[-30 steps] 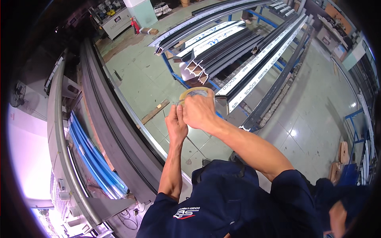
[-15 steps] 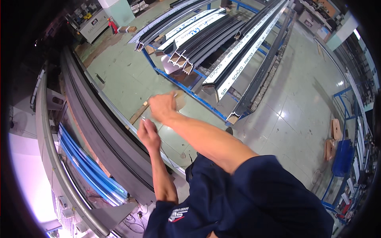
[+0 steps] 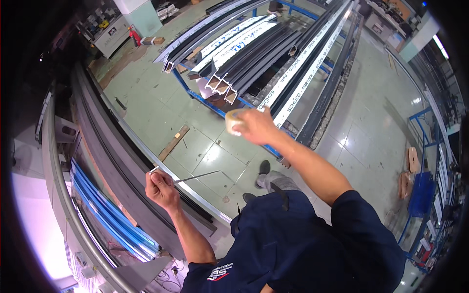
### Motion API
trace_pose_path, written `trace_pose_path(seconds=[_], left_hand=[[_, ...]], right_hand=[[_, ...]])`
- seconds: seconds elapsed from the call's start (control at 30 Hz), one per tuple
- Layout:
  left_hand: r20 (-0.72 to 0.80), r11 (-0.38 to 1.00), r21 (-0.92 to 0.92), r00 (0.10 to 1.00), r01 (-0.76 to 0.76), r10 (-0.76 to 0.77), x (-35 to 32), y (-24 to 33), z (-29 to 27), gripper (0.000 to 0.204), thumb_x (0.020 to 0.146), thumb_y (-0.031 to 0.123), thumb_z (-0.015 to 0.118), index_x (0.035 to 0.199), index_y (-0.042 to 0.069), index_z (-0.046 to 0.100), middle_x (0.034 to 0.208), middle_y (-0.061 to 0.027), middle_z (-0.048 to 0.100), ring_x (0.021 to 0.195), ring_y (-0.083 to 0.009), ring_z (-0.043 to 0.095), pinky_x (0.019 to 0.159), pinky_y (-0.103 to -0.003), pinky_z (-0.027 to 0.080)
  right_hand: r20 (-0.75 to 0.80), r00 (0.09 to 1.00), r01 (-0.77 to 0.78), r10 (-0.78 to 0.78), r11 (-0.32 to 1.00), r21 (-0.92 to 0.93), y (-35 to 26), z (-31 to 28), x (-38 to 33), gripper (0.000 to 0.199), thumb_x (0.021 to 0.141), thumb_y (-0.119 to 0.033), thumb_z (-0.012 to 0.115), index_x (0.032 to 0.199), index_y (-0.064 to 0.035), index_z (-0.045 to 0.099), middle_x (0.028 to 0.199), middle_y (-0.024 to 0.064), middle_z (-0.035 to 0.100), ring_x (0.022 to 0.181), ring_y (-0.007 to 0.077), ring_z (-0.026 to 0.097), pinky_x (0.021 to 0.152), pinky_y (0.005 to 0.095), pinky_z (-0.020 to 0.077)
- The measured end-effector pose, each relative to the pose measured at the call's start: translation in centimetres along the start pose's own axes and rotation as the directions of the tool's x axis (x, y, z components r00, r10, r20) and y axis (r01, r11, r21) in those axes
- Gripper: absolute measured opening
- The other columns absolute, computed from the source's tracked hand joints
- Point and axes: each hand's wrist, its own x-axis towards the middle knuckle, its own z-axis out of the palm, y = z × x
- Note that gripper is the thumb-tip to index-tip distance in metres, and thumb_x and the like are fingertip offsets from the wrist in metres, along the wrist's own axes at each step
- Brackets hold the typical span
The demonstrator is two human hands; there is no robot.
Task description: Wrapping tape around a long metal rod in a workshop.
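A roll of clear, yellowish tape (image 3: 231, 123) is in my right hand (image 3: 257, 126), whose fingers wrap round it close to the near end of the blue rack. My left hand (image 3: 162, 189) is closed in a pinch above the grey profiles on the left. A thin dark strip or rod (image 3: 198, 176) sticks out from it to the right, and a small whitish tip shows above the fingers; what kind of thing it is, I cannot tell.
A blue metal rack (image 3: 210, 103) carries dark profiles (image 3: 264, 53) and white-filmed ones. Long grey profiles (image 3: 105, 132) and blue ones (image 3: 110, 210) lie to my left. On the tiled floor lies a wooden strip (image 3: 174, 143); a fire extinguisher (image 3: 134, 36) stands far left.
My hands, close together before, are now apart. The right hand with the tape has swung right toward the rack; the left has moved left and nearer, with the thin strip now showing.
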Motion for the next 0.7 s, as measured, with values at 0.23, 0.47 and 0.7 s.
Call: trace_pose_path(seconds=[0.23, 0.47, 0.7], left_hand=[[0.066, 0.937, 0.258, 0.972, -0.235, 0.226, 6.1, 2.1, 5.8, 0.037, 0.112, 0.022, 0.044, 0.088, -0.003, 0.057, 0.063, -0.0098, 0.062, 0.052, -0.0126, 0.056, 0.048, -0.024, 0.042], [0.318, 0.833, 0.429, 0.922, -0.349, 0.222, 11.5, 4.6, 9.3, 0.040, 0.112, 0.031, 0.044, 0.092, -0.002, 0.054, 0.065, -0.0149, 0.067, 0.062, -0.0216, 0.070, 0.057, -0.029, 0.054], [0.514, 0.930, 0.180, 0.836, -0.321, 0.189, 16.4, 8.3, 11.0, 0.040, 0.112, 0.033, 0.044, 0.090, -0.001, 0.049, 0.065, -0.0149, 0.061, 0.057, -0.0240, 0.064, 0.057, -0.033, 0.053]], right_hand=[[0.114, 0.982, -0.092, 0.148, 0.914, -0.395, 15.5, -2.1, 11.9, 0.029, 0.085, -0.028, 0.076, 0.104, -0.0062, 0.076, 0.116, 0.0152, 0.071, 0.117, 0.0354, 0.064, 0.093, 0.0739, 0.0429], [0.237, 0.971, 0.111, 0.025, 0.832, -0.543, 22.7, 2.8, 17.9, 0.030, 0.079, -0.024, 0.075, 0.103, -0.0057, 0.078, 0.111, 0.0146, 0.070, 0.116, 0.0358, 0.064, 0.101, 0.0714, 0.0415], [-0.065, 0.991, 0.131, -0.117, 0.944, 0.302, 10.5, 4.3, 17.4, 0.048, 0.085, -0.047, 0.075, 0.107, -0.0048, 0.073, 0.102, 0.0173, 0.067, 0.101, 0.0378, 0.067, 0.083, 0.0538, 0.0542]])
